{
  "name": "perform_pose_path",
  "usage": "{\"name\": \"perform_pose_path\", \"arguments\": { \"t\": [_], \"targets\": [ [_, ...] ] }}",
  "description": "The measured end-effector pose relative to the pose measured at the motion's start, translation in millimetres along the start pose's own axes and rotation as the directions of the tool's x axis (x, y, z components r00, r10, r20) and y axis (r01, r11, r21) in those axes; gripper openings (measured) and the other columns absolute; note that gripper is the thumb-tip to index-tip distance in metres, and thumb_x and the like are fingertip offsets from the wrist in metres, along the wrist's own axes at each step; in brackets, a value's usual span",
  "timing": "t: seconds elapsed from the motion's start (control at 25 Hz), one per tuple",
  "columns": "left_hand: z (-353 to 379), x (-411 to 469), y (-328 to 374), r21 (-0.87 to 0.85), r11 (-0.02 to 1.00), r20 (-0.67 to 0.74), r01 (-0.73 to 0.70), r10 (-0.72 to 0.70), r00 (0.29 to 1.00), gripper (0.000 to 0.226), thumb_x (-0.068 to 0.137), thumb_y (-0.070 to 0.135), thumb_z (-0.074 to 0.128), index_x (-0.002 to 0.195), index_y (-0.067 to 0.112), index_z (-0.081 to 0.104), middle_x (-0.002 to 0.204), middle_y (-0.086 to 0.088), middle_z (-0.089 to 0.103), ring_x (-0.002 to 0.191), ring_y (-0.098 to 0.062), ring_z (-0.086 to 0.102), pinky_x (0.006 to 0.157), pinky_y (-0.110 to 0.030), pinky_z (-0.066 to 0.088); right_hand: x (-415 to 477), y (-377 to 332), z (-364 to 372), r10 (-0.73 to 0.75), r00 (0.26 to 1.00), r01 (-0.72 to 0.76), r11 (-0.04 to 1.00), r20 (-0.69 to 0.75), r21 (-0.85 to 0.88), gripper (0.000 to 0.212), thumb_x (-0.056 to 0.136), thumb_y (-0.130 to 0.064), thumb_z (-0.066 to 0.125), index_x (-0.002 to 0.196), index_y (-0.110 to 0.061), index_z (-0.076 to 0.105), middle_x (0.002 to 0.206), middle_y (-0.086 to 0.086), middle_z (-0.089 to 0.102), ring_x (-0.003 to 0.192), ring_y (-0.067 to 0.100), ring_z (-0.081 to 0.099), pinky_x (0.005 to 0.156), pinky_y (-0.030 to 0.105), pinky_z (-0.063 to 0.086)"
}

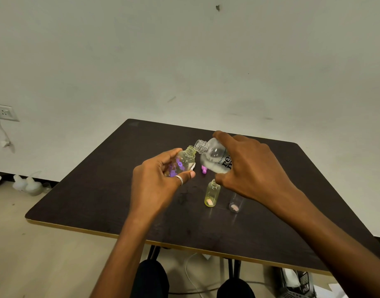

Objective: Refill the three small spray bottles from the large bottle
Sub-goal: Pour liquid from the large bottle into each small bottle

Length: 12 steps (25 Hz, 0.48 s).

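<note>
Left hand (161,179): your fingers (174,152) wrap the small bottle (182,162), angled to catch.
Right hand (249,168): fingers grip the big bottle (215,158), tipped to pour.

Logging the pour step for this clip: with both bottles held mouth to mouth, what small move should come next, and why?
Probably tip the large bottle in the right hand a little further: its open mouth sits at the mouth of the small purple-printed bottle gripped by the left hand, yet no stream is visible.

Left hand (156,181): 1 silver ring (179,180).
</note>
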<state>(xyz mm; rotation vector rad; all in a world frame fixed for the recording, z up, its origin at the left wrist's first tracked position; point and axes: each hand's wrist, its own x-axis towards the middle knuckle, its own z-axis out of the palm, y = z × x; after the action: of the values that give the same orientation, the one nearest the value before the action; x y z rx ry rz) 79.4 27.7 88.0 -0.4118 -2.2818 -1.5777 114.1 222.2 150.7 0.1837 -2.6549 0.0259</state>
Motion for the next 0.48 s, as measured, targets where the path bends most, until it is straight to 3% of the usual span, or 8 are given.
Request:
{"name": "perform_pose_path", "arguments": {
  "t": [0.48],
  "targets": [
    [1.0,0.1,-4.6,0.009,1.0,-0.027,0.01,-0.01,1.0,0.065,0.069,0.034,0.087,0.129,0.025,0.064,0.12,0.009,0.07,0.099,0.002,0.066,0.078,-0.002,0.048,-0.3,-6.6,-12.4,-0.022,0.999,0.024,0.998,0.043,-0.059,0.067,0.07,-0.038,0.073,0.128,-0.035,0.039,0.096,-0.003,0.059,0.076,0.023,0.06,0.066,0.039,0.055]
  ]
}}
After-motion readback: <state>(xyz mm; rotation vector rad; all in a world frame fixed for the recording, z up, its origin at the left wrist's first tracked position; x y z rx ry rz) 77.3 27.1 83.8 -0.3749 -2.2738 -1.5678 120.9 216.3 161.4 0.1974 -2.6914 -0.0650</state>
